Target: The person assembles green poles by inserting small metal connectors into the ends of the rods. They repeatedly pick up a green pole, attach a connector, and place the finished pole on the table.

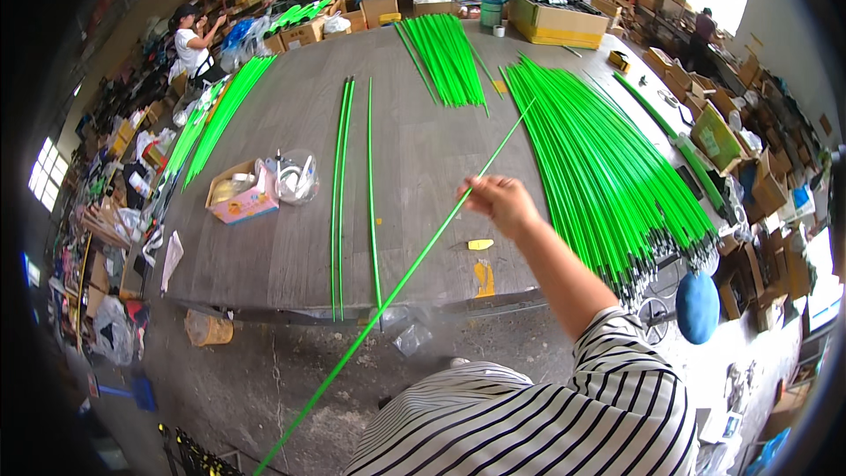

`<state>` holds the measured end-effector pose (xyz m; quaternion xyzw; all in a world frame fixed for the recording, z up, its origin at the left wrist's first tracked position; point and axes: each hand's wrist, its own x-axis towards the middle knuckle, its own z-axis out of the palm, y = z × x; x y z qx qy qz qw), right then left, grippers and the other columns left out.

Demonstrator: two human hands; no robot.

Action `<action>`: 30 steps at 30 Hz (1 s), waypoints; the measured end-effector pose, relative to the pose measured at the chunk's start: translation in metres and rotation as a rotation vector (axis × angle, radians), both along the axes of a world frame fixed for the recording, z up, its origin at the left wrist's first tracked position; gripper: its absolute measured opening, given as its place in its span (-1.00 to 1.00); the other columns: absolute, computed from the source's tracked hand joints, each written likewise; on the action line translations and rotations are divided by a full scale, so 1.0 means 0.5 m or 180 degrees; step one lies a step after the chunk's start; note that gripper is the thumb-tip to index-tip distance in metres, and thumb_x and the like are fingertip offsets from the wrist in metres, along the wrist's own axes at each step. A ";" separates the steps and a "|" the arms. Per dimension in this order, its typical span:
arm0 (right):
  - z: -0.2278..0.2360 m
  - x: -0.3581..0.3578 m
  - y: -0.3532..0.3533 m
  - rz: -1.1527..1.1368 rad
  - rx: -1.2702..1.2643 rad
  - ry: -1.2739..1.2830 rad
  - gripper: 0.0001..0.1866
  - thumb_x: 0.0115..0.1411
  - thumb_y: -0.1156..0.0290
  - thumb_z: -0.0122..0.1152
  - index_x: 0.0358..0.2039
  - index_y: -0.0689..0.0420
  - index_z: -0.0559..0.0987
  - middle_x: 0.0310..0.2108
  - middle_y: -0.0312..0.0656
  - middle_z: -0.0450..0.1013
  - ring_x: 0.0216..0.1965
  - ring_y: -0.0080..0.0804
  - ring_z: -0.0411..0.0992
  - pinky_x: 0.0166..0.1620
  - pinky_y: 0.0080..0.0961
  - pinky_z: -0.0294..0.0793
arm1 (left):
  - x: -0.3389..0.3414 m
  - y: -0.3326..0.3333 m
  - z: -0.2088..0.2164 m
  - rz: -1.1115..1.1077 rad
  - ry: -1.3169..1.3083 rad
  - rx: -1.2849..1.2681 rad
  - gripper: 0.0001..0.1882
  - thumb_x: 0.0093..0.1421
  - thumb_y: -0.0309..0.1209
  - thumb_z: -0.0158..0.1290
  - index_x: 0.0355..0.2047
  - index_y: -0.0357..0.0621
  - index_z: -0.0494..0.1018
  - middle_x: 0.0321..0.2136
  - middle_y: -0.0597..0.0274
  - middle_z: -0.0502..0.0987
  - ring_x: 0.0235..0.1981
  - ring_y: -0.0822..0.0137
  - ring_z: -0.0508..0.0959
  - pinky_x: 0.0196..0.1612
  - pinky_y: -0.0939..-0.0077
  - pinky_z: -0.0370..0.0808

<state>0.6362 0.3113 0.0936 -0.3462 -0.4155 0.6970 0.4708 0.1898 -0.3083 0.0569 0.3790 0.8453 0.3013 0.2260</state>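
My right hand (pixel 500 203) pinches a thin green rod (pixel 422 255) near its upper part. The rod slants across the table's near edge, its far tip by the big pile and its lower end running out of the picture at the bottom left. My left hand is out of view. Left of the held rod, a single green rod (pixel 372 185) lies lengthwise on the grey table (pixel 291 273), with a pair of green rods (pixel 338 203) beside it. To the right spreads a large pile of green rods (pixel 608 159), dark ends toward me. Another green bundle (pixel 445 62) lies at the back.
A pink-sided box (pixel 247 203) and a clear bag (pixel 298 178) stand on the left, with more green rods (pixel 231 106) beyond. A yellow piece (pixel 480 245) lies near the front edge. A blue round seat (pixel 697 308) stands right. One person (pixel 189 48) is far left.
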 end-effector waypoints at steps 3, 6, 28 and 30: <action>0.009 0.088 0.063 -0.0199 0.0151 0.0322 -0.78 0.12 0.45 -0.02 -0.35 0.40 0.41 -0.38 -0.05 0.43 -0.37 -0.40 0.43 -0.26 -0.60 0.48 | 0.018 -0.083 0.012 0.2630 -0.2349 0.0962 -0.67 0.07 -0.54 -0.04 -0.14 -0.39 0.22 -0.51 0.08 0.36 -0.50 0.25 0.35 -0.47 0.48 0.32; 0.023 0.142 0.102 -0.0355 0.0196 0.0442 -0.80 0.12 0.47 -0.03 -0.35 0.39 0.40 -0.40 -0.06 0.42 -0.35 -0.37 0.43 -0.27 -0.63 0.48 | 0.035 -0.114 0.019 0.2897 -0.2529 0.1215 -0.66 0.07 -0.54 -0.04 -0.13 -0.39 0.22 -0.52 0.09 0.35 -0.53 0.26 0.32 -0.49 0.48 0.30; 0.036 0.238 0.188 -0.0868 -0.0068 0.0243 -0.74 0.11 0.39 0.02 -0.31 0.37 0.38 -0.35 -0.01 0.42 -0.37 -0.37 0.45 -0.41 -0.66 0.52 | 0.013 -0.167 0.060 0.2704 -0.2276 0.0967 -0.58 0.08 -0.50 -0.04 -0.05 -0.38 0.17 -0.57 0.17 0.30 -0.62 0.41 0.21 -0.57 0.53 0.19; 0.023 0.221 0.198 -0.0645 -0.0198 0.0557 -0.63 0.11 0.31 0.03 -0.29 0.45 0.36 -0.44 -0.05 0.42 -0.57 -0.54 0.36 -0.43 -0.75 0.47 | 0.050 -0.160 0.078 0.3067 -0.1802 0.0738 -0.65 0.10 -0.46 -0.06 -0.12 -0.38 0.23 -0.57 0.18 0.31 -0.61 0.41 0.26 -0.57 0.55 0.21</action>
